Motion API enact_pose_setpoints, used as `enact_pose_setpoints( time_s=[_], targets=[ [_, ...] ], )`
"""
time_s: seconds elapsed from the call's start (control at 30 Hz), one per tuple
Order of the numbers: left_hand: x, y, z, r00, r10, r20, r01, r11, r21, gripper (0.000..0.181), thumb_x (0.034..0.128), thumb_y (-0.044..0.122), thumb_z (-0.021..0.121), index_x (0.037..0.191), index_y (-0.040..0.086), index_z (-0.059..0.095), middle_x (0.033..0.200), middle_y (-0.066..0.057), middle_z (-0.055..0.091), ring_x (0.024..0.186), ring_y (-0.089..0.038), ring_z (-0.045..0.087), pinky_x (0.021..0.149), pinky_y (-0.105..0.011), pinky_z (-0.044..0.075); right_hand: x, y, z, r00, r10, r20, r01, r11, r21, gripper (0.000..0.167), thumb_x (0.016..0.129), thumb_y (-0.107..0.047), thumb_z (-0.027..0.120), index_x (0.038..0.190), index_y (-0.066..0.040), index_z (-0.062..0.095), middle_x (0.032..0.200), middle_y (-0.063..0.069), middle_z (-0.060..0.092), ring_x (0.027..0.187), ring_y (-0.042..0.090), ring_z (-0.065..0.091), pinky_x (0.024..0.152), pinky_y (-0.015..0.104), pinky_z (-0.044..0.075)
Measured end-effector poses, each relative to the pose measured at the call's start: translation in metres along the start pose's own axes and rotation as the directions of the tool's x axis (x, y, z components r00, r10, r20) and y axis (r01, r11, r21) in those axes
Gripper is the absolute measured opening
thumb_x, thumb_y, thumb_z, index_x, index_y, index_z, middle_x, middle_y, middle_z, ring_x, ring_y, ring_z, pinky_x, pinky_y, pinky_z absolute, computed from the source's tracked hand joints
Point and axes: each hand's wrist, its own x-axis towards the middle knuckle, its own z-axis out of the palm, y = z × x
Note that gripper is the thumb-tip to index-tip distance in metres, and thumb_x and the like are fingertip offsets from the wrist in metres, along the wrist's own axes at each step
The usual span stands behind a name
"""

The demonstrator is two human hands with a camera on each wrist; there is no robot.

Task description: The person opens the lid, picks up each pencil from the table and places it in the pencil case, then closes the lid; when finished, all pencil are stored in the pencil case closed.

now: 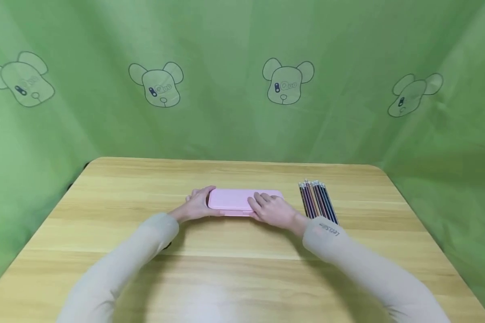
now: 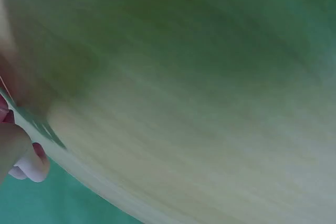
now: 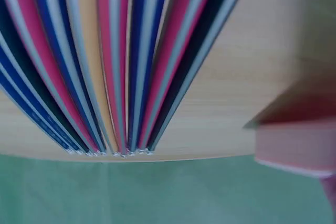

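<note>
A closed pink pencil case [image 1: 228, 197] lies in the middle of the table, its long side facing me. My left hand [image 1: 197, 205] grips its left end, thumb along the front and fingers round the back corner. Across the right part of the lid, my right hand [image 1: 274, 211] holds the case with bent fingers on top; its thumb is mostly hidden at the front edge. Only a few fingers of the left hand [image 2: 23, 153] show in the left wrist view. At the right edge of the right wrist view, part of the pink case [image 3: 291, 148] appears, blurred.
Several striped pencils [image 1: 317, 199] lie side by side to the right of the case, beyond my right wrist. The right wrist view shows these pencils [image 3: 110, 66] up close. A green curtain [image 1: 226, 125] with bear-face outlines hangs behind the wooden table [image 1: 226, 287].
</note>
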Motion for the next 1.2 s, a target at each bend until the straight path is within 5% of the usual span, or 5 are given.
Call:
enact_pose_setpoints(
  time_s=[0.5,0.73,0.9,1.03,1.2],
  targets=[
    [-0.006,-0.001,0.003,0.995,0.027,-0.091,-0.03,0.999,-0.024,0.086,0.0656,0.04,0.073,0.134,0.005,0.032,0.117,-0.017,0.054,0.109,-0.032,0.04,0.102,-0.051,0.007,0.013,0.011,-0.004,0.984,-0.17,-0.052,0.173,0.984,0.046,0.038,0.098,-0.019,0.019,0.091,-0.001,0.052,0.063,0.005,0.054,0.048,0.013,0.049,0.04,0.02,0.043],
    [-0.001,0.001,0.003,0.993,0.095,-0.074,-0.093,0.995,0.031,0.087,0.0643,0.043,0.073,0.131,0.003,0.034,0.115,-0.017,0.056,0.104,-0.031,0.044,0.102,-0.051,0.011,0.008,0.011,-0.008,0.986,-0.15,-0.067,0.152,0.988,0.024,0.04,0.099,-0.022,0.019,0.088,-0.002,0.052,0.062,0.004,0.053,0.047,0.013,0.049,0.04,0.021,0.044],
    [0.001,0.001,0.002,0.99,0.122,-0.067,-0.115,0.989,0.094,0.092,0.0622,0.046,0.074,0.134,0.004,0.033,0.116,-0.017,0.057,0.105,-0.031,0.044,0.102,-0.05,0.012,0.004,0.01,-0.008,0.998,-0.066,-0.013,0.067,0.997,0.041,0.046,0.098,-0.039,0.025,0.091,-0.004,0.053,0.072,0.005,0.058,0.059,0.017,0.058,0.048,0.026,0.051],
    [-0.001,-0.001,0.004,0.991,0.118,-0.061,-0.115,0.992,0.057,0.098,0.0632,0.044,0.075,0.139,0.006,0.026,0.123,-0.017,0.053,0.106,-0.031,0.042,0.102,-0.051,0.01,0.002,0.009,-0.007,0.999,-0.048,0.018,0.048,0.998,0.041,0.049,0.099,-0.04,0.022,0.091,-0.004,0.054,0.075,0.006,0.059,0.061,0.018,0.058,0.047,0.025,0.05],
    [-0.004,0.0,0.006,0.995,0.093,-0.048,-0.094,0.995,-0.031,0.102,0.0643,0.041,0.075,0.142,0.006,0.019,0.128,-0.018,0.048,0.107,-0.03,0.038,0.099,-0.05,0.012,0.003,0.011,-0.008,0.998,-0.055,-0.035,0.056,0.998,0.028,0.051,0.1,-0.034,0.017,0.087,-0.003,0.056,0.071,0.006,0.06,0.058,0.018,0.059,0.048,0.026,0.051]
  ],
)
